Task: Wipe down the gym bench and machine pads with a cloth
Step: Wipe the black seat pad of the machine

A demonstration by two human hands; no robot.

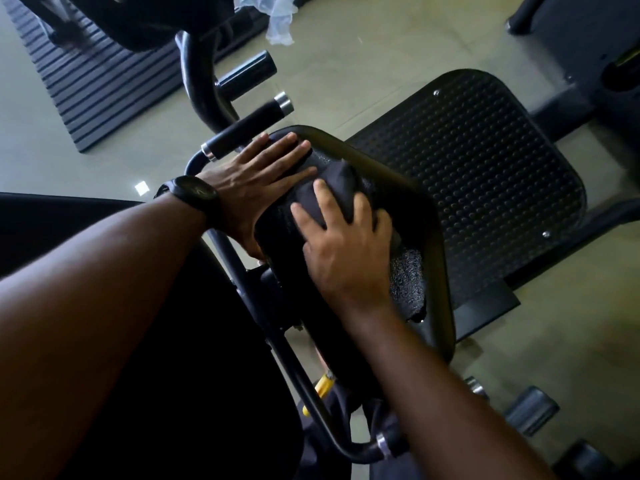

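Black upholstery fills the nearest ground: a broad black padded cushion (pixel 190 393) at 7 o'clock, with both bare forearms reaching over it. Just past it, at 6 o'clock, a small yellow knob (pixel 323 386) sticks out from the black tubular frame (pixel 304 382).

At the centre lies the dark, rounded-rectangle machine seat pad (pixel 408 271) with a grainy face. The right hand (pixel 343 244) sits on it, its spread fingers curled over and gripping a bunched dark grey cloth (pixel 337 180) pressed to the pad. At 10 o'clock from it the left hand (pixel 256 181), wearing a black wristwatch (pixel 194 195), lies flat on the pad's far corner, fingers straight and holding nothing.

Beyond the left fingertips, a black foam handle grip with chrome ends (pixel 242 131) slants toward 1 o'clock. At 2 o'clock is a black studded rubber footplate (pixel 467 168). Farthest off, a black ribbed floor mat (pixel 97 91) lies at 10 o'clock and a crumpled clear plastic sheet (pixel 280 19) at 12 o'clock.
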